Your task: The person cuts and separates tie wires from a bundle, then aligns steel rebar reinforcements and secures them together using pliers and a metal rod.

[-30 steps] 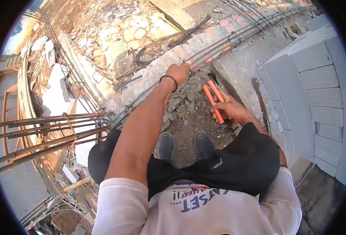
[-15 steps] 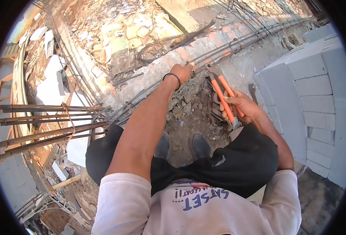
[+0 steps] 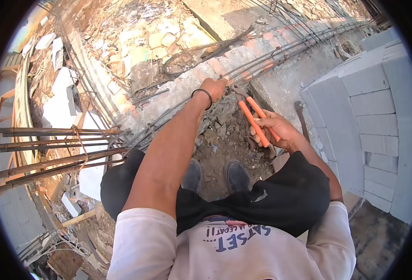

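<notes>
My right hand point(image 3: 278, 129) is wrapped around the orange-handled pincers point(image 3: 254, 122), their handles somewhat apart. The dark head of the pincers points up and left, close to the fingers of my left hand point(image 3: 214, 88). That hand is closed at the long steel rebar cage point(image 3: 257, 65), against the bars. What its fingers pinch is hidden. The bars run diagonally over a low brick and concrete footing point(image 3: 210, 67).
Grey blocks point(image 3: 373, 121) are stacked on the right. More rebar point(image 3: 56, 137) juts in from the left. A metal wrench-like tool point(image 3: 301, 116) lies on the concrete at right. Rubble point(image 3: 215, 123) lies in the trench ahead of my boots point(image 3: 237, 173).
My right hand has moved the pincers left and up, bringing their head near my left hand. My left hand has shifted slightly left and stays closed at the rebar.
</notes>
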`<move>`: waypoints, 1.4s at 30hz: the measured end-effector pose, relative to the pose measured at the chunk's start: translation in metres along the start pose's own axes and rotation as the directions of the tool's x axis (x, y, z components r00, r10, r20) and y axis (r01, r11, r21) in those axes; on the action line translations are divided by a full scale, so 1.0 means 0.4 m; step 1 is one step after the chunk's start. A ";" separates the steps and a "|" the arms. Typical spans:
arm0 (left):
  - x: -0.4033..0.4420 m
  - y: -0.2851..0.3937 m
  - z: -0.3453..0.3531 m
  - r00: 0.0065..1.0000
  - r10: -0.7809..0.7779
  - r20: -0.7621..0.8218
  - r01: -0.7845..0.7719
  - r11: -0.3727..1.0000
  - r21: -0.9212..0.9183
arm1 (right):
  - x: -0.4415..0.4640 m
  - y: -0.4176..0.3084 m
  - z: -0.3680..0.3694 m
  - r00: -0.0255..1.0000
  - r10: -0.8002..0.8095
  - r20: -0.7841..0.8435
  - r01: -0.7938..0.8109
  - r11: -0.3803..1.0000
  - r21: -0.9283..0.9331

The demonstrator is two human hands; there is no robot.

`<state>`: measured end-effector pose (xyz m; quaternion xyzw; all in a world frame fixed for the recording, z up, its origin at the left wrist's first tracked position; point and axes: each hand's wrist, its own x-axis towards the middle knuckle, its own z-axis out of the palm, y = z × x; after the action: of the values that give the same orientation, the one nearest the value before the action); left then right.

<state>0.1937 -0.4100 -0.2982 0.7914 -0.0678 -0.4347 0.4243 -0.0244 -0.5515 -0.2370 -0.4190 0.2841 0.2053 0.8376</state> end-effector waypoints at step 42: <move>0.012 -0.011 0.015 0.995 0.027 -0.101 -0.030 0.999 -0.034 | 0.032 0.076 -0.021 0.996 -0.090 0.020 0.082 0.966 0.246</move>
<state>0.1913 -0.4132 -0.3059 0.8036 -0.0499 -0.3893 0.4473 -0.0350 -0.5396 -0.2672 -0.3210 0.2759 0.1387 0.8953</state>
